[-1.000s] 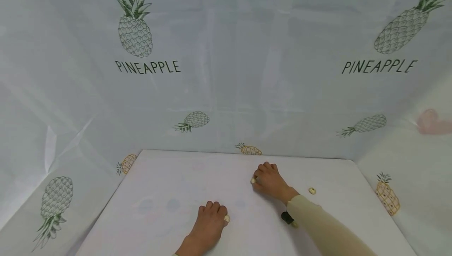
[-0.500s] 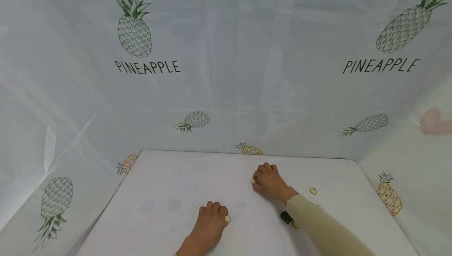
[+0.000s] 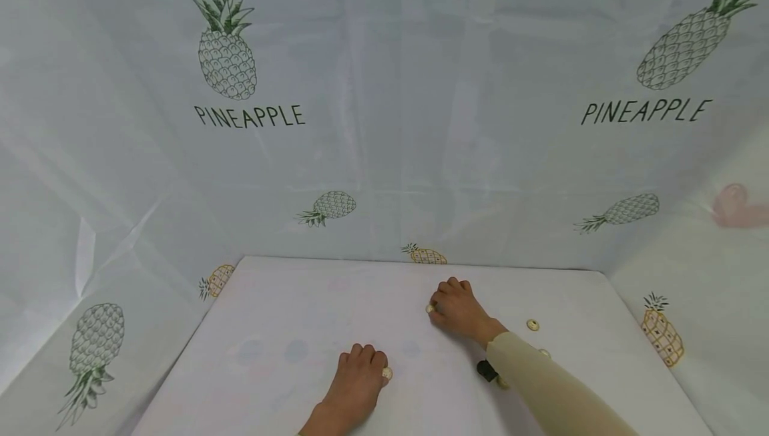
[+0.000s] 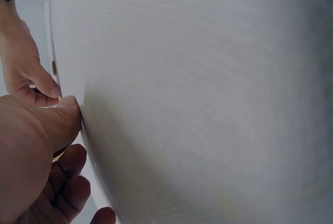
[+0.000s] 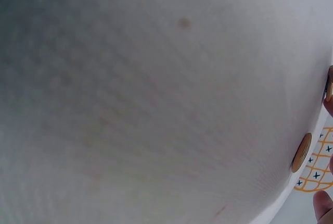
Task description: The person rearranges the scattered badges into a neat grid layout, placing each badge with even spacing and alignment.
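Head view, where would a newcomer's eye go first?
Probably to the two big pineapple drawings over the word PINEAPPLE, at upper left and upper right of the pale backdrop. Below, in the lower middle, the left hand and right hand each pinch a small pale disc at the white tabletop.

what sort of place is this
Probably a screened-off work booth: pineapple-print sheeting hangs behind and beside a white table, where a person's left hand holds a small pale disc.

Head cam: soft light, faint shadow by R sleeve [image 3: 549,379]; wrist pics dimmer, blurry, tabletop [image 4: 197,67] edge bowed.
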`<state>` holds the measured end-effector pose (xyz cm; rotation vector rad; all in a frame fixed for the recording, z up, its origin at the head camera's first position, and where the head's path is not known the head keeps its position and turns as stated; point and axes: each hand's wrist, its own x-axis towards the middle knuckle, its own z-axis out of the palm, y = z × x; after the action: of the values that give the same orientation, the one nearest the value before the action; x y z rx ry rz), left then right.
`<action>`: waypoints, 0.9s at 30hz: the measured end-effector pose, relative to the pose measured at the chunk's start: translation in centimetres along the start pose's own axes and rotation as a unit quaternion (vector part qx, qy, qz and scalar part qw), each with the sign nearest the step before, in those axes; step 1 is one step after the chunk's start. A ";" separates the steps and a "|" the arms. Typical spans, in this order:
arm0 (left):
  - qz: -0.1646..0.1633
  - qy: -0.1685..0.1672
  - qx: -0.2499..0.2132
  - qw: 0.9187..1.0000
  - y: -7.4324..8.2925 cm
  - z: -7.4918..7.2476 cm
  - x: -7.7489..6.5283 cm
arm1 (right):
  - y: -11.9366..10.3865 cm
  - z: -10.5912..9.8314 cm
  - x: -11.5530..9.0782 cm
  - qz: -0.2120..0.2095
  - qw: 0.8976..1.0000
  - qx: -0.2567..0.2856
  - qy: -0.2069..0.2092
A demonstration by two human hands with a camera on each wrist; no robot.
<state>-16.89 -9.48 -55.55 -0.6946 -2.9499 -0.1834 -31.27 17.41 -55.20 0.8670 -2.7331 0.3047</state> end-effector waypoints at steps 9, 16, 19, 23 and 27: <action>0.004 -0.001 0.000 1.000 0.3 -0.1 -0.1 | -0.3 -0.6 -0.4 0.007 1.000 0.009 -0.005; -0.009 -0.017 -0.019 1.000 0.3 -0.1 0.0 | 0.3 -1.4 -0.8 0.023 1.000 -0.002 -0.017; -0.008 -0.014 -0.020 1.000 0.2 0.0 0.0 | 0.7 -2.0 -1.2 0.030 1.000 -0.006 -0.007; 0.001 0.001 -0.006 1.000 0.0 0.3 0.0 | 1.3 -2.9 -2.1 0.025 0.999 -0.018 0.031; 0.005 0.017 -0.003 1.000 -0.4 0.8 0.1 | 1.6 -3.5 -3.2 0.010 0.997 -0.036 0.072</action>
<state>-17.17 -9.69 -56.34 -0.7013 -2.9147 -0.1998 -29.06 21.36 -53.05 0.7669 -2.6038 0.2594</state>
